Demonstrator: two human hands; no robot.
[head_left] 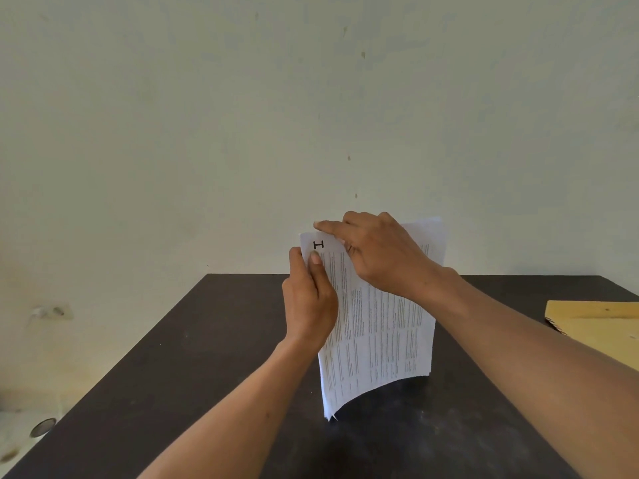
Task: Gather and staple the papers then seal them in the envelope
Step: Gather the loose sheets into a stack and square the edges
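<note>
One dark table (173, 375) bears the papers (380, 333), stood upright on their lower edge, and the envelope (594, 326) lying flat at its right edge. The left hand (307, 302) pinches the stack's left edge; the right hand (377, 254) grips the top, forefinger straight, other fingers curled.

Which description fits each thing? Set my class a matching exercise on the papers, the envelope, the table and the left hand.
Things:
1 papers
2 envelope
3 table
4 left hand

Descriptions:
a dark, flat surface
b yellow-brown, lying at the right edge
c white, printed, standing on edge
d pinching the stack's left edge

Pairs: 1-c, 2-b, 3-a, 4-d
</note>
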